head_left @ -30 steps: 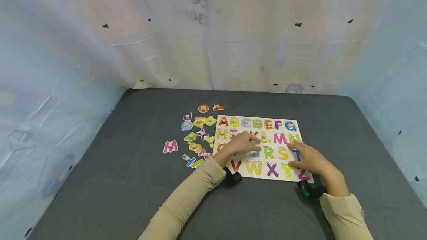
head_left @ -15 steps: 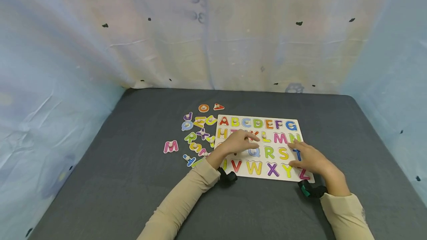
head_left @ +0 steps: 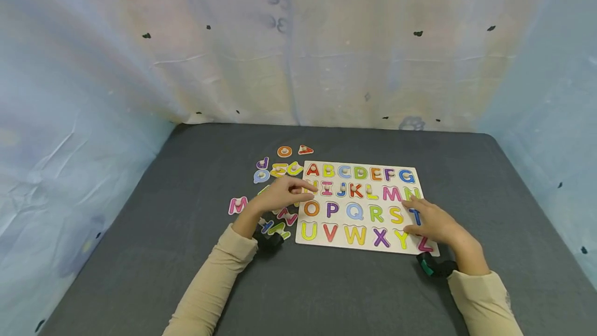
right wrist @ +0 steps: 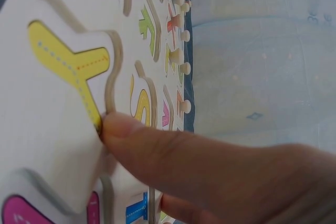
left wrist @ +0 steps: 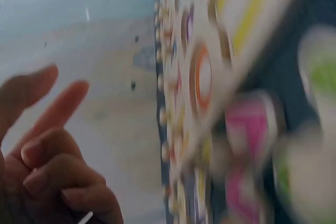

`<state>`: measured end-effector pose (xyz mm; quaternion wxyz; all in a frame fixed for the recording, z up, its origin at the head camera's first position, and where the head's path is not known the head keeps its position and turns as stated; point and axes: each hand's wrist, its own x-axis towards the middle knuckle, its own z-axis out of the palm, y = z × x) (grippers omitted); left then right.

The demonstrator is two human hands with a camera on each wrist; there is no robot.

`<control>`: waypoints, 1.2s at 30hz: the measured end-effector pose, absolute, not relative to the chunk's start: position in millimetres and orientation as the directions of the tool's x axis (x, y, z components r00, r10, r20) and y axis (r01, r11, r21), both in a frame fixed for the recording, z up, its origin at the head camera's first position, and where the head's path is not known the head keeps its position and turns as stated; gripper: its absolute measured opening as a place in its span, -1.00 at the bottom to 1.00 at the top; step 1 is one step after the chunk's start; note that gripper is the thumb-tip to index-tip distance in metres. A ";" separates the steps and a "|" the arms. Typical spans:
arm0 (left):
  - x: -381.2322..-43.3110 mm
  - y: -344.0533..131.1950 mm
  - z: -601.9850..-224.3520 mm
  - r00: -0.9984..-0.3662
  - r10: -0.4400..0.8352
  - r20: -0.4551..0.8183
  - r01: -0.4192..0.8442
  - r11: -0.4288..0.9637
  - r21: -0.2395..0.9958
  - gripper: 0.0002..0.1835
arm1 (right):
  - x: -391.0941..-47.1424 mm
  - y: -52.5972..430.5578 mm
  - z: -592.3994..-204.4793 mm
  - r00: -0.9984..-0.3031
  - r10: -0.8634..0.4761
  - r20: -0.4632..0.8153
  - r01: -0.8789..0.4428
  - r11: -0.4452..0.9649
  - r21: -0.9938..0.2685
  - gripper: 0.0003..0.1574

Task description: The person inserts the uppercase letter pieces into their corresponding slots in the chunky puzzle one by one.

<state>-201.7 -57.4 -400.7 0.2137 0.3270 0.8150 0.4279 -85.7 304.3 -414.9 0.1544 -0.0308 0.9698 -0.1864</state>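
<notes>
A white alphabet puzzle board (head_left: 342,222) lies on the dark table. Its upper part holds knobbed letter pieces, such as the red A (head_left: 313,169) and blue J (head_left: 342,189); the lower rows show printed recesses. My left hand (head_left: 279,194) hovers over the board's left edge and the loose letters. In the left wrist view its thumb and forefinger stand apart with nothing between them, and the other fingers bend loosely. On the right side of the board rests my right hand (head_left: 434,222), its thumb (right wrist: 123,127) touching the board by the yellow Y recess (right wrist: 73,59).
Loose knobbed letters lie left of the board: a magenta M (head_left: 238,205), an orange O (head_left: 284,151), a light-blue Q (head_left: 261,176), a magenta N or Z shape (head_left: 286,216) and several others. Some hide beneath the left hand. A plastic sheet (head_left: 326,66) hangs behind the table.
My left hand has moved left, from above the middle of the board to the loose letters, uncovering the J, P and Q places. The right hand has stayed put.
</notes>
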 end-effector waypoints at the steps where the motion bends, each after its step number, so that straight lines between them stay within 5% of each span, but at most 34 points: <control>1: -202.8 -64.8 -399.8 -0.695 0.715 -0.074 0.343 0.420 0.840 -0.66 | -85.8 304.1 -414.3 -0.951 -0.118 -0.287 -0.003 0.929 -0.371 0.01; 36: -236.1 -218.2 -411.7 -0.758 0.575 -0.309 0.206 0.659 0.723 -0.61 | -85.3 302.3 -412.1 -0.947 -0.113 -0.300 0.007 0.928 -0.373 0.00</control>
